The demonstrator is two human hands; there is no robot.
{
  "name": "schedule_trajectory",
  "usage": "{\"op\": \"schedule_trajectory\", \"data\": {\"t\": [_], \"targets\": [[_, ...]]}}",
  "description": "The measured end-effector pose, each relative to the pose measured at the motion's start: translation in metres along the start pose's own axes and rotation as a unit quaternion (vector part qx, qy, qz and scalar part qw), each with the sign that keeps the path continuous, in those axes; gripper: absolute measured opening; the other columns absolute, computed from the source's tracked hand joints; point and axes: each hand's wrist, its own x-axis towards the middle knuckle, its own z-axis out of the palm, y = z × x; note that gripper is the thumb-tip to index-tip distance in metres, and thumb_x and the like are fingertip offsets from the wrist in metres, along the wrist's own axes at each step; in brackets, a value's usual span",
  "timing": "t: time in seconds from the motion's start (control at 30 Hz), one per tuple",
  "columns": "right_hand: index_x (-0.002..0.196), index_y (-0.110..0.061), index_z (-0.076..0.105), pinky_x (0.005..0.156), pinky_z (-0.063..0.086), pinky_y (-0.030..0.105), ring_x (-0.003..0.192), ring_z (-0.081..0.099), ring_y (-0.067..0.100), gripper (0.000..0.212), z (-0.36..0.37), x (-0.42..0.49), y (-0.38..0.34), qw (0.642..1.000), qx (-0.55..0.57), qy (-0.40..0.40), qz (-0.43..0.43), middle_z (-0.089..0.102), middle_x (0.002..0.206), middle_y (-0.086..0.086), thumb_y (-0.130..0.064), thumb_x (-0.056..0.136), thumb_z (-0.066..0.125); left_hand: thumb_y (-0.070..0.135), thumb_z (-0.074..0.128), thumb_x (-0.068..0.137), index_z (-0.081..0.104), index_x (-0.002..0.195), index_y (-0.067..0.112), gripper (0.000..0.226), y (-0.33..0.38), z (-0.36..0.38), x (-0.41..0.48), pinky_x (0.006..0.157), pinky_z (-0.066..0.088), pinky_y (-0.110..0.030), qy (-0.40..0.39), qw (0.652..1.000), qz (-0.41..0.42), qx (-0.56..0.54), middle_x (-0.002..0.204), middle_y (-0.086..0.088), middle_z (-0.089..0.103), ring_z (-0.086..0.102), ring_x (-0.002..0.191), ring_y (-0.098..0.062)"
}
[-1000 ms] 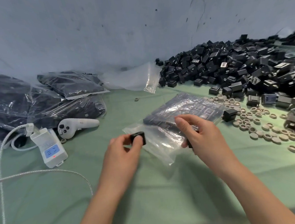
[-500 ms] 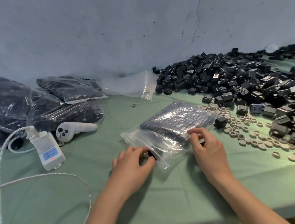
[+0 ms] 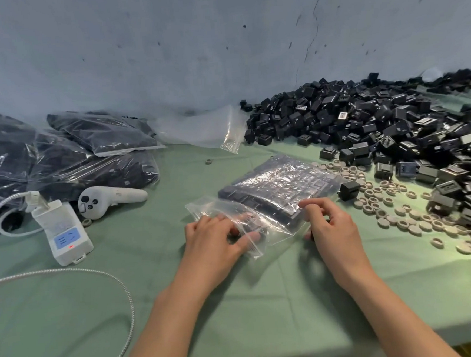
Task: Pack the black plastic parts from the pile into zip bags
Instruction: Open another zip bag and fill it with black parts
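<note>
- zip bag (image 3: 280,186) lies flat on the green tabletop (image 3: 238,305), mouth toward the person, with a flat layer of black parts inside; the pile (image 3: 379,127) sits just behind and to the right of it.
- left hand (image 3: 216,241): fingers (image 3: 241,216) are inside the bag mouth under the film, thumb outside. a dark shape shows between them, but cannot tell whether they grasp a part or have let it go.
- right hand (image 3: 331,224): fingers curled, index and thumb pinching the bag's edge near the mouth.
- risk: the film looks thin and slick. if the right pinch slips, the mouth probably collapses on the left fingers and a part jams at the lip or drops onto the tabletop.
- risk: pushing in too hard could shove the packed layer out of line, so parts ride up, the bag bulges and the zip likely won't close.
- risk: pulling the left hand out could drag the bag along or tip parts back out of the open mouth.
- risk: a loose black part (image 3: 348,190) and beige rings (image 3: 394,211) lie just beside the bag's right side. a sliding bag or a right-hand sweep could scatter the rings or carry one in.
- risk: hard part corners may pierce the film if pressed.
</note>
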Motion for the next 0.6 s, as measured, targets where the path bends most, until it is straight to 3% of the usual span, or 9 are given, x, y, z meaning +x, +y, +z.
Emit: {"op": "schedule_trajectory", "data": {"t": [0.1,0.17,0.37,0.47,0.6], "targets": [[0.089,-0.031,0.072,0.061,0.045,0.025,0.064,0.062,0.002,0.021,-0.001,0.005,-0.006,0.996,0.066,-0.012,0.060,0.069,0.081,-0.017,-0.030,0.094,0.052,0.069,0.053,0.083,0.057,0.129,0.049,0.050,0.003,0.002,0.003,0.093,0.018,-0.024,0.008,1.000,0.015,-0.025,0.087,0.021,0.048,0.046,0.110,-0.009],[0.090,-0.028,0.072,0.061,0.046,0.026,0.063,0.060,-0.003,0.022,-0.001,0.010,-0.011,0.989,0.102,-0.028,0.102,0.068,0.081,-0.013,-0.029,0.095,0.051,0.068,0.053,0.085,0.054,0.133,0.049,0.052,0.006,0.004,0.005,0.091,0.016,-0.022,0.019,0.999,0.021,-0.025,0.090,0.017,0.052,0.047,0.110,-0.011],[0.100,-0.010,0.068,0.066,0.050,0.028,0.074,0.057,0.016,0.019,-0.007,0.021,-0.023,0.943,0.267,-0.022,0.200,0.061,0.086,0.006,-0.008,0.093,0.050,0.064,0.049,0.090,0.050,0.137,0.047,0.051,0.008,0.010,0.012,0.095,0.015,-0.022,0.026,0.999,0.035,0.011,0.103,0.006,0.054,0.046,0.119,-0.014],[0.100,-0.010,0.066,0.073,0.053,0.028,0.083,0.060,0.016,0.030,-0.012,0.021,-0.028,0.922,0.328,-0.021,0.205,0.061,0.095,0.009,0.002,0.089,0.041,0.062,0.052,0.089,0.054,0.128,0.042,0.044,0.011,0.011,0.015,0.096,0.018,-0.022,0.036,0.999,0.040,-0.011,0.110,0.006,0.058,0.048,0.116,-0.012],[0.102,-0.009,0.066,0.080,0.054,0.028,0.085,0.060,0.016,0.040,-0.010,0.019,-0.035,0.915,0.346,-0.054,0.199,0.061,0.093,0.009,0.012,0.084,0.037,0.061,0.052,0.087,0.058,0.107,0.040,0.030,0.011,0.013,0.018,0.095,0.022,-0.026,0.032,0.998,0.041,-0.034,0.101,0.014,0.058,0.051,0.107,-0.009]]}}
